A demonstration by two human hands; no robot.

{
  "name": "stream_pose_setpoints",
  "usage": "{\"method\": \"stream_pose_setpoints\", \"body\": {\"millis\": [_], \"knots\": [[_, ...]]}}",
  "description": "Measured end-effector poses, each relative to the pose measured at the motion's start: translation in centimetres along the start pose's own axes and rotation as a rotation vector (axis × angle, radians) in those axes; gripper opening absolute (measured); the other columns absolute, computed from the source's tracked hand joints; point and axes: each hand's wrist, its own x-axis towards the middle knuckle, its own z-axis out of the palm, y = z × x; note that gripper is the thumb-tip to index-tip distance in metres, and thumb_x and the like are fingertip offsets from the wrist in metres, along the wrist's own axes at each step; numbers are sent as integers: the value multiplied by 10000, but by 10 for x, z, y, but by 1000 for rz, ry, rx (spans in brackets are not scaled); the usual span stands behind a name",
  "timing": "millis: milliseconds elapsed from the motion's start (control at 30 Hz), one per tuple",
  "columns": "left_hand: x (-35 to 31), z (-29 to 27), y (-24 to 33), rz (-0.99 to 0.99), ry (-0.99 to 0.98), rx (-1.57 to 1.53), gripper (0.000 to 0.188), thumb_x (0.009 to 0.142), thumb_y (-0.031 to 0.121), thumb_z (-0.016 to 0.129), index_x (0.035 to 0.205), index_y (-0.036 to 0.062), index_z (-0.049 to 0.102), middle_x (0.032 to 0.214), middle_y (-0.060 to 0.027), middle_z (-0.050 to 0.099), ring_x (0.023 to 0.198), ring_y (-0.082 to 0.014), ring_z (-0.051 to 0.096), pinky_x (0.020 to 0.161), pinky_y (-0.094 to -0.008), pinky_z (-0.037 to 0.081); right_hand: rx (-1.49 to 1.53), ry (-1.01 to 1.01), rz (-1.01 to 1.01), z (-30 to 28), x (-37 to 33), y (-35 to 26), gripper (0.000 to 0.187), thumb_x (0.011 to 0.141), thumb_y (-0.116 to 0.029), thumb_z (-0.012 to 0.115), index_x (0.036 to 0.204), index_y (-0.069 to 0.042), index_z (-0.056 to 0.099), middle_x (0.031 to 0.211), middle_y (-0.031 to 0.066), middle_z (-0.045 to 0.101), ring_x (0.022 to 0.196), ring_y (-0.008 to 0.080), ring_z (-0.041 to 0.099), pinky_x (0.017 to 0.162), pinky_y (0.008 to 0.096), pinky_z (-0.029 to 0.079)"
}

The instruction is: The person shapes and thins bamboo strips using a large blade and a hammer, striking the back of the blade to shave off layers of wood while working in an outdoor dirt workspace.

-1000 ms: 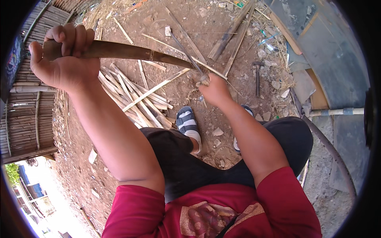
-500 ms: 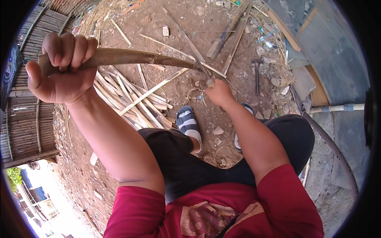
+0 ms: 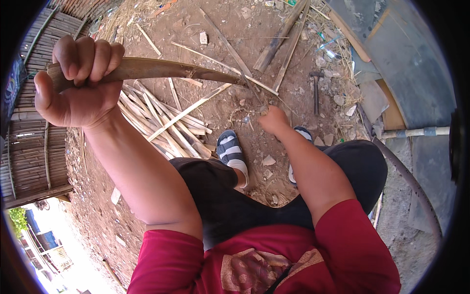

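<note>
Left hand (image 3: pixel 83 81): fingers curled round near end of bamboo strip (image 3: pixel 166 68), thumb loose, strip raised across the front. Right hand (image 3: pixel 274 120): fist wrapped on knife (image 3: pixel 253 90) handle, blade at strip's far end (contact unclear). Split-bamboo pile (image 3: pixel 169 121) on dirt (image 3: pixel 259 139).

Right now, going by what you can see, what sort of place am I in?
Probably an outdoor yard serving as a rough work area: there's a littered dirt ground, a slatted wall at the left edge, and a pile of pale split strips, likely bamboo or wood.
</note>
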Motion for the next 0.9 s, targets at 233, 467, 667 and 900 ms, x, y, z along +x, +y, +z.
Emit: {"method": "stream_pose_setpoints", "body": {"millis": [233, 467, 667, 900], "knots": [[4, 4, 2, -14, 26, 19, 432, 839, 521, 667, 746, 142, 481, 616, 58, 338, 536, -90, 250, 584, -288, 240, 218, 103, -334, -29, -20, -83, 478, 801, -266, 727, 1188, -2, 632, 1031, 283, 704, 1010, 436, 677, 866, 501, 532], [6, 17, -3, 150, 388, 172, 450, 909, 513, 600, 784, 82, 570, 595, 27, 329, 526, -119, 246, 551, -304, 232, 128, 118, -232, 9, -18, -46, 429, 806, -249, 712, 1139, 10, 630, 986, 293, 702, 966, 442, 686, 855, 491, 546], [9, 19, -6, 245, 455, 89, 732, 969, 602, 161, 826, 21, 584, 603, -47, 380, 542, -166, 324, 544, -325, 277, 302, 210, -351, -6, -29, -77, 405, 793, -233, 708, 1096, 25, 634, 891, 290, 691, 891, 450, 691, 784, 505, 536], [11, 13, -12, 350, 609, 222, 427, 1035, 385, 367, 895, 31, 560, 727, -73, 478, 638, -193, 441, 630, -332, 374, 398, 207, -611, -38, -60, -127, 409, 788, -231, 712, 1056, 60, 608, 777, 273, 660, 790, 448, 686, 707, 491, 522]]}}
